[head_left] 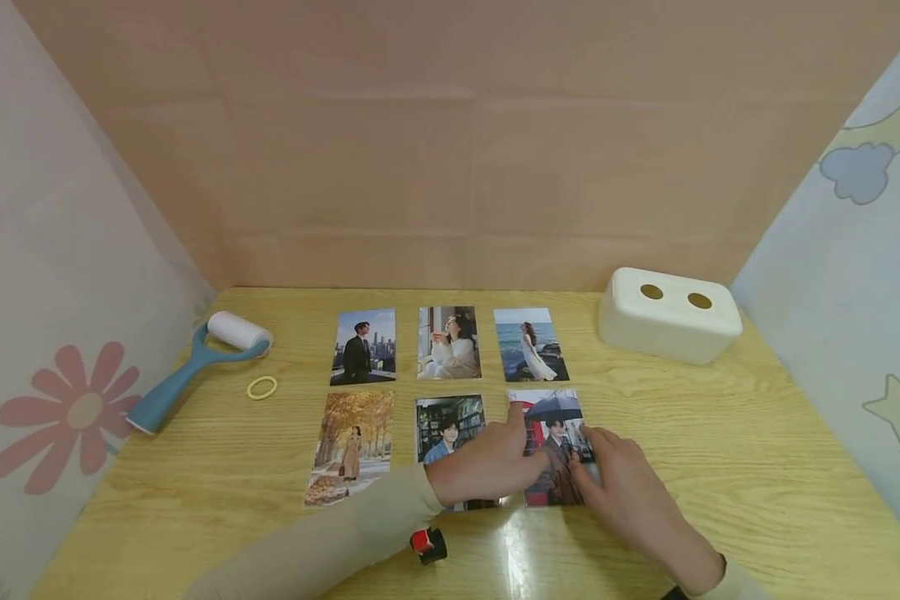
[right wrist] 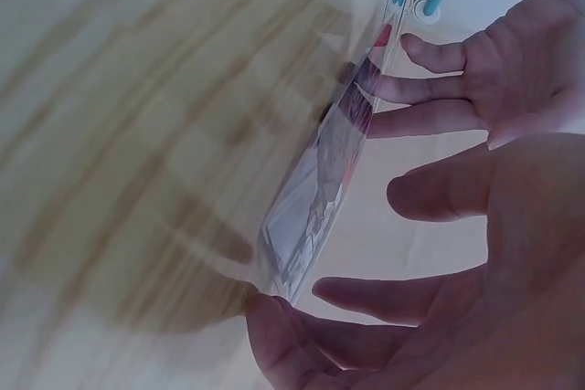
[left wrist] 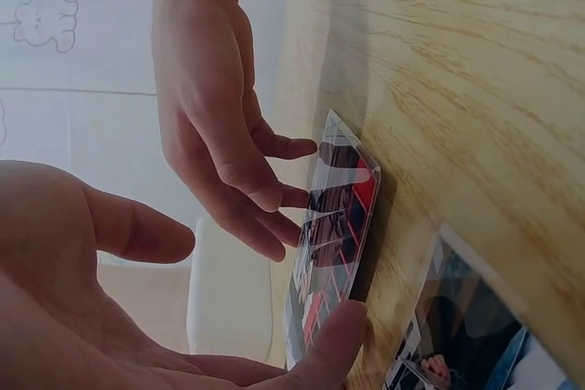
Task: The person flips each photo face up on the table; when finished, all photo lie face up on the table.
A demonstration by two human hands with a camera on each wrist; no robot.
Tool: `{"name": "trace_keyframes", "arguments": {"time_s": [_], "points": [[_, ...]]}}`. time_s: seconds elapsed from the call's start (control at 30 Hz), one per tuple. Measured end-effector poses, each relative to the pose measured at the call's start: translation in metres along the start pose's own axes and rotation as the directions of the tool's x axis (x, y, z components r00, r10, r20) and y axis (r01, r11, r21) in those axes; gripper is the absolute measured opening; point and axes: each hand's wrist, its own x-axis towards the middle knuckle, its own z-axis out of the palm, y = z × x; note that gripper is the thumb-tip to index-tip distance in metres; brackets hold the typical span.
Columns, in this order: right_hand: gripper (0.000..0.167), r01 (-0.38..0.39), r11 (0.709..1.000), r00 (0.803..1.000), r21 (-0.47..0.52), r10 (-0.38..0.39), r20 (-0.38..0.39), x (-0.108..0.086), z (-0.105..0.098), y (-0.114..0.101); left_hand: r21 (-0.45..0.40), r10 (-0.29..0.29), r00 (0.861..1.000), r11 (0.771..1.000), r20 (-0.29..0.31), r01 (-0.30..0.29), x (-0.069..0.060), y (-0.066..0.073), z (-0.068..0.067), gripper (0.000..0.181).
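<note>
A glossy photo card (head_left: pixel 558 407) of a person under a dark umbrella lies at the right end of the front row. My left hand (head_left: pixel 487 461) reaches over the neighbouring bookshelf photo card (head_left: pixel 450 415) and touches the umbrella card's left side with extended fingers. At its right edge rest the fingertips of my right hand (head_left: pixel 633 487). Neither hand curls round the card; in the right wrist view fingertips meet the border of its clear, shiny covering (right wrist: pixel 306 216). Part of the bookshelf card is hidden under the left hand.
An autumn photo card (head_left: pixel 352 442) completes the front row. Behind lie a skyline card (head_left: pixel 363 346), a window card (head_left: pixel 448 342) and a seaside card (head_left: pixel 531 343). A blue-handled lint roller (head_left: pixel 187 379), yellow ring (head_left: pixel 262 387), white two-holed box (head_left: pixel 667 321) and small black-and-red object (head_left: pixel 429 545) surround them.
</note>
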Motion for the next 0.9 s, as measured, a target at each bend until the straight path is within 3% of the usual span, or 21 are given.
{"name": "trace_keyframes", "arguments": {"time_s": [0.5, 0.73, 0.83, 0.9], "points": [[0.046, 0.002, 1.0, 1.0, -0.013, -0.002, 0.0, 0.0, 0.0, 0.0, 0.015, 0.017, 1.0, 1.0, -0.001, -0.017, 0.003, -0.003, -0.002, 0.078], [0.046, -0.011, 1.0, 1.0, 0.003, 0.01, 0.011, 0.001, -0.003, 0.0, -0.015, 0.024, 1.0, 1.0, -0.01, -0.024, 0.0, -0.002, -0.005, 0.078], [0.047, -0.033, 0.999, 0.999, 0.031, 0.032, 0.02, 0.003, -0.008, 0.003, 0.076, 0.068, 0.996, 0.995, -0.06, -0.064, -0.005, -0.001, -0.012, 0.071], [0.047, -0.032, 0.998, 0.999, 0.052, 0.032, 0.015, 0.005, -0.012, 0.008, 0.218, 0.129, 0.987, 0.97, -0.092, -0.107, -0.011, -0.001, -0.021, 0.065]]}}
